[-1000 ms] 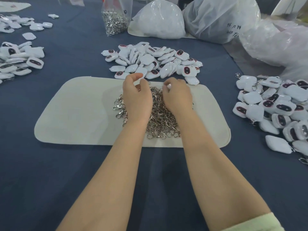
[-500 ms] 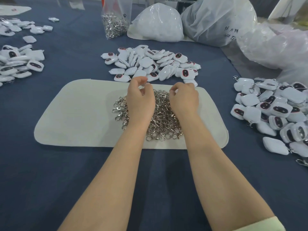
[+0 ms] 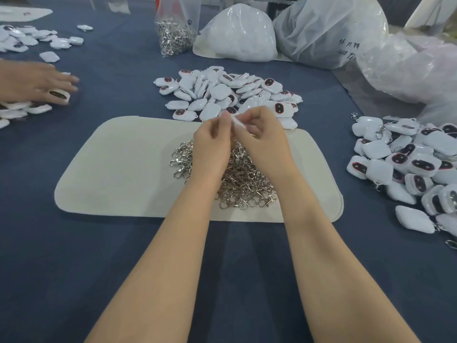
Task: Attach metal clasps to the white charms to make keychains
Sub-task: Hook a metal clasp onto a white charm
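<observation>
My right hand (image 3: 262, 142) pinches a white charm (image 3: 238, 123) at its fingertips, raised above the pile of metal clasps (image 3: 237, 177). My left hand (image 3: 211, 147) is curled with its fingertips against the same charm; whether it holds a clasp is hidden. The clasps lie heaped on a cream mat (image 3: 118, 169). Behind the mat sits a pile of loose white charms (image 3: 227, 92) with dark oval faces. To the right lies a pile of charms with clasps on them (image 3: 405, 164).
Another person's hand (image 3: 34, 82) reaches over charms (image 3: 22, 110) at the far left. A clear bag of clasps (image 3: 174, 33) and several white plastic bags (image 3: 329, 30) stand at the back. Blue cloth (image 3: 74, 268) covers the table.
My hands have come together and lifted off the clasp pile, with a white charm now between the fingertips. Another person's hand has come in at the left.
</observation>
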`<state>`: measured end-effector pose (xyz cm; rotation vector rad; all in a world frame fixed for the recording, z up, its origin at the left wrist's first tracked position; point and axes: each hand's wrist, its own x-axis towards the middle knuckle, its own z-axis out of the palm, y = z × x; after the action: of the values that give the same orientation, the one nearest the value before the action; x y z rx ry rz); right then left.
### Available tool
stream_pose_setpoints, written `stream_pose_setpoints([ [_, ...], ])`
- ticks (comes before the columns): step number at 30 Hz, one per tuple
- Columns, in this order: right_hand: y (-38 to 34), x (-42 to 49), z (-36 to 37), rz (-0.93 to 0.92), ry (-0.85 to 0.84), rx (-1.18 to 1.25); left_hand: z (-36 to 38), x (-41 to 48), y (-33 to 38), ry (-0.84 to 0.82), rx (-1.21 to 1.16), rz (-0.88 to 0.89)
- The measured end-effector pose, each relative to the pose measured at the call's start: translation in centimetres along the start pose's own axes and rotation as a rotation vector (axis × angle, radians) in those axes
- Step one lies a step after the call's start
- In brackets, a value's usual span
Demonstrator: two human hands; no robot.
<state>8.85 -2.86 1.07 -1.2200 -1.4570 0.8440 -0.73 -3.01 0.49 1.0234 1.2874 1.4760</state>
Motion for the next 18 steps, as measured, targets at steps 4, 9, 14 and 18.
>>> stream_pose_setpoints([
  [4, -0.1, -0.1, -0.4, 0.061, -0.045, 0.010, -0.6, 0.0, 0.3, 0.016, -0.100, -0.010],
  [9, 0.9, 0.0, -0.6, 0.124, -0.106, -0.717, -0.8, 0.2, 1.3, 0.069, -0.493, -0.233],
  [14, 1.1, -0.1, 0.1, 0.137, -0.097, -0.833, -1.2, 0.4, 1.2, 0.000, -0.702, -0.324],
  [18, 1.2, -0.2, -0.1, 0.119, -0.038, -0.764, -1.3, 0.4, 1.3, -0.019, -0.756, -0.351],
])
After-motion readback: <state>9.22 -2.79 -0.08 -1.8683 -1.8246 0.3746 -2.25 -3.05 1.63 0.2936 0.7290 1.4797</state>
